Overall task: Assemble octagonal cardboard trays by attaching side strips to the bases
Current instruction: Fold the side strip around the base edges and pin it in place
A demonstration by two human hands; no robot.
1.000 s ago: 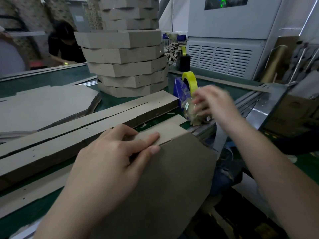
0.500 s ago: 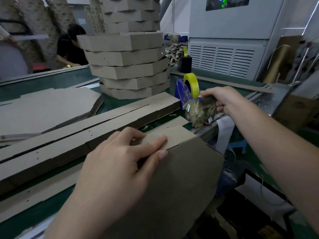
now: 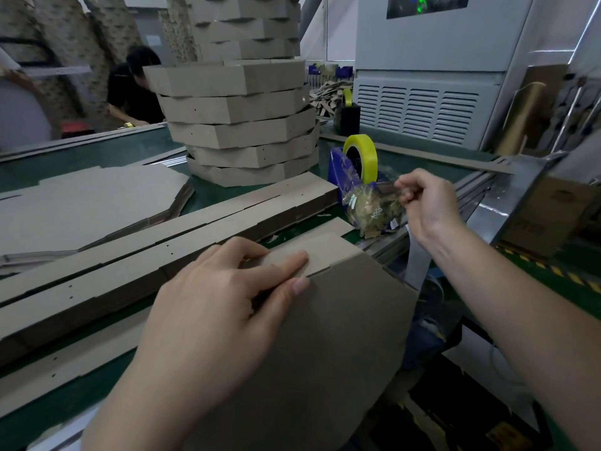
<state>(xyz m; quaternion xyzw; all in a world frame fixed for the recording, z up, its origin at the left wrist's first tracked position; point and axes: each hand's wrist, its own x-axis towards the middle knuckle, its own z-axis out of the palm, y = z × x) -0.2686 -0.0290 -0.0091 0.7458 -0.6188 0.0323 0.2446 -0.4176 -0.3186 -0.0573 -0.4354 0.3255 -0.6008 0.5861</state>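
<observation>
Holding the joint, the left hand (image 3: 221,307) lies nearest, on the octagonal base (image 3: 325,346), which projects past the near edge of the green table (image 3: 107,151). Its forefinger lies flat along the end of the side strip (image 3: 320,252) and its thumb bears on the base edge just below, so the strip end is pinched against the base and both parts touch the fingers. Farther and to the right, the right hand (image 3: 429,203) has changed most: a second ago it hovered, blurred, over the tape dispenser (image 3: 341,177); now it has drawn back to the right with a length of clear tape (image 3: 387,187) pinched between thumb and curled fingers, stretched from the dispenser. The judgement is that a piece of tape is being pulled to fix the strip end to the base, and that the piece is not yet torn off. The left hand has kept its hold throughout, so the joint is ready for taping. A crumpled wad of used tape (image 3: 370,213) clings to the dispenser below the yellow roll (image 3: 369,157). To the left lie loose strips (image 3: 195,242) and flat bases (image 3: 81,203). Beyond them stands a stack of finished trays (image 3: 244,125), with another person (image 3: 133,89) and a grey machine (image 3: 422,105) at the far side.
</observation>
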